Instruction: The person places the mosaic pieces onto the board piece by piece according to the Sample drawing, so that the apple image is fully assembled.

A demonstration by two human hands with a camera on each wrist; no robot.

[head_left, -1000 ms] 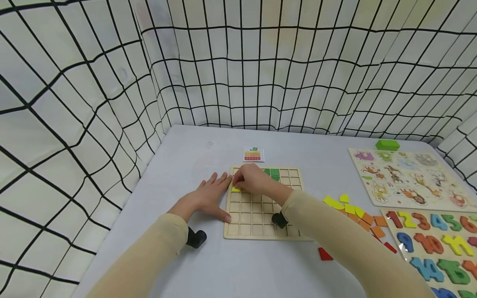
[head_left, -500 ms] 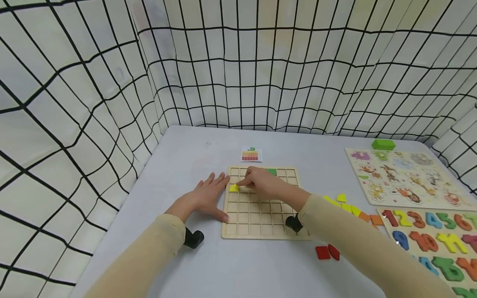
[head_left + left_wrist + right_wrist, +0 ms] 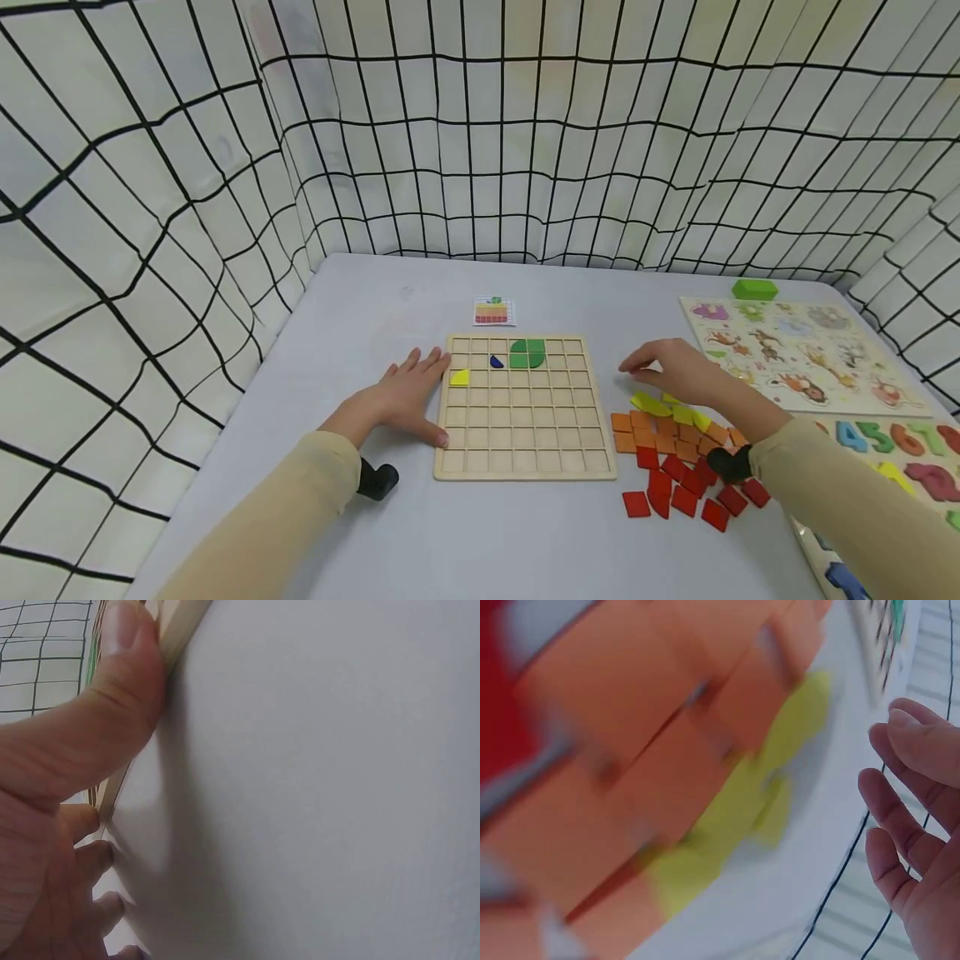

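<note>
A wooden grid board (image 3: 525, 437) lies flat on the table. Four-part green tiles (image 3: 527, 353) form a rounded shape near its top; a small dark blue piece (image 3: 497, 362) sits left of them, and a yellow tile (image 3: 460, 378) fills a cell by the left edge. My left hand (image 3: 397, 400) lies spread at the board's left edge, thumb and fingertips touching it, as the left wrist view also shows. My right hand (image 3: 675, 371) hovers above the yellow tiles (image 3: 663, 406) right of the board, its fingers loosely bent with nothing between them; the right wrist view (image 3: 922, 795) shows the same hand.
Orange tiles (image 3: 643, 429) and red tiles (image 3: 684, 498) lie in a loose pile right of the board. A small picture card (image 3: 493, 312) is behind it. At the right are an animal puzzle (image 3: 806, 354), a number puzzle (image 3: 933, 492) and a green block (image 3: 754, 289). Black netting surrounds the table.
My right hand has left the yellow tile in the board's left cell and moved right to the loose tiles. The left hand stays at the board's edge.
</note>
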